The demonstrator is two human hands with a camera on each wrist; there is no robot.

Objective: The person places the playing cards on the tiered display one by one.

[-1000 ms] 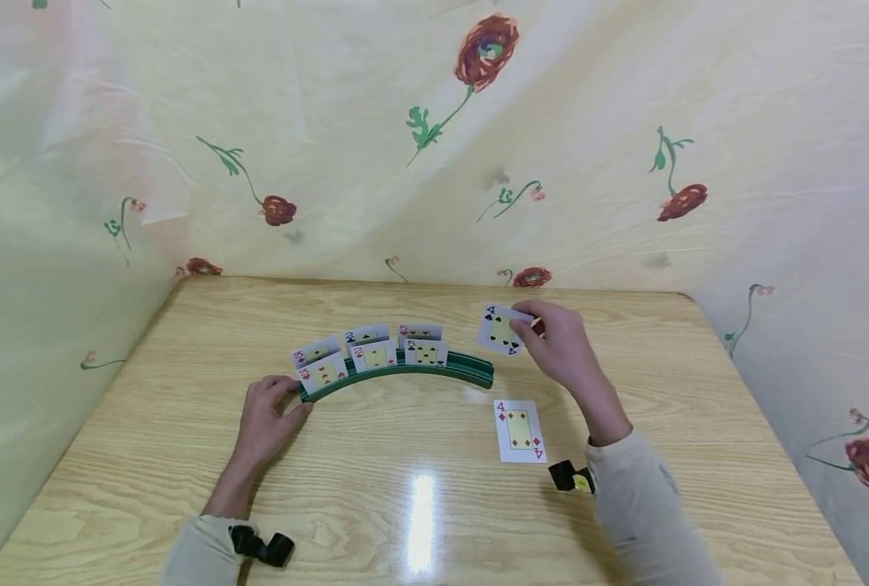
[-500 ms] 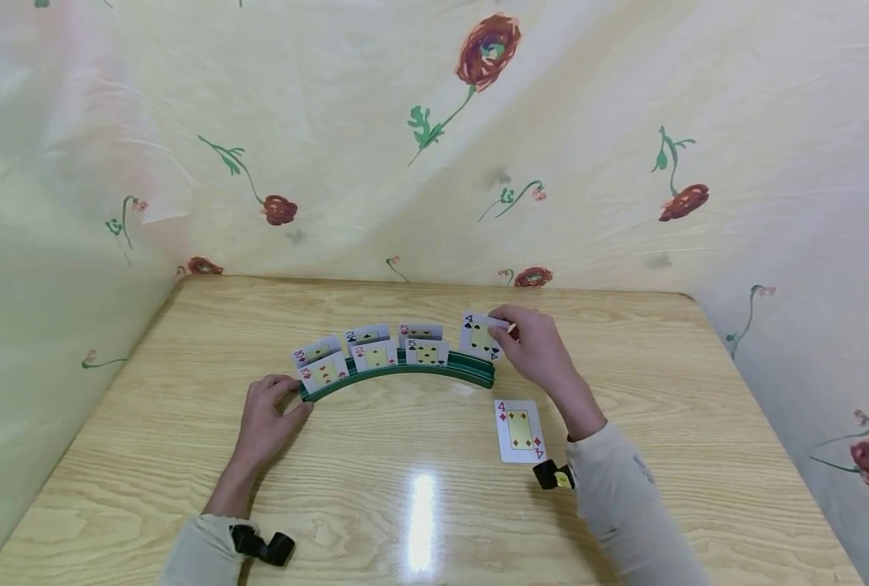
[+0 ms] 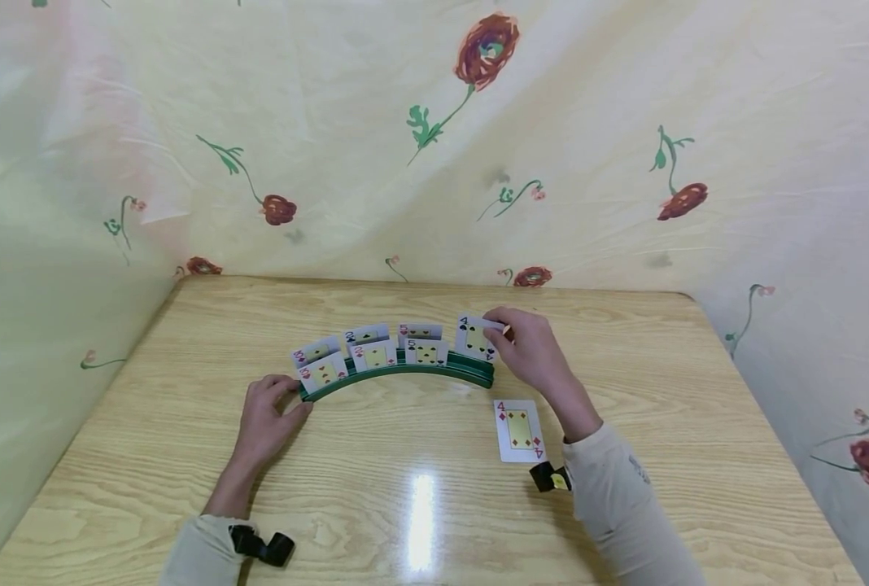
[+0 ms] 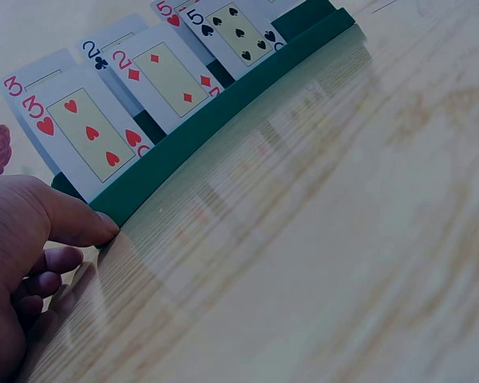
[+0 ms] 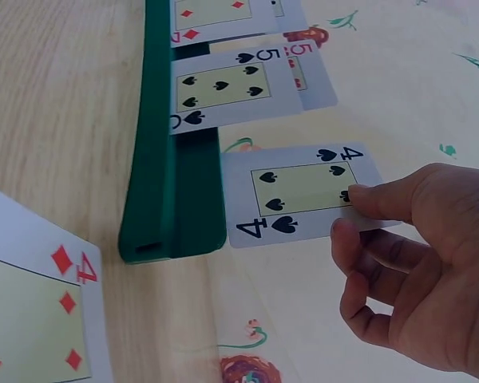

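Note:
A curved green card holder (image 3: 405, 371) stands on the table, with pairs of playing cards upright in its front and back slots. My left hand (image 3: 269, 415) grips its left end, thumb at the front. Between thumb and fingers, my right hand (image 3: 530, 350) pinches the four of spades (image 5: 295, 187) by its upper right part. That card stands face toward me at the holder's right end, its lower edge at the back of the holder; whether it sits in the slot I cannot tell. The four of diamonds (image 3: 518, 431) lies face up on the table nearer me.
In the holder, the three of hearts (image 4: 88, 132), two of diamonds (image 4: 160, 76) and five of spades (image 4: 235, 36) form the front row, each partly covering a card behind. Flower-patterned cloth (image 3: 376, 163) hangs around the wooden table (image 3: 332, 505).
My right hand has carried the four of spades leftward and slightly down, from right of the card holder to its right end. My left hand has stayed in place.

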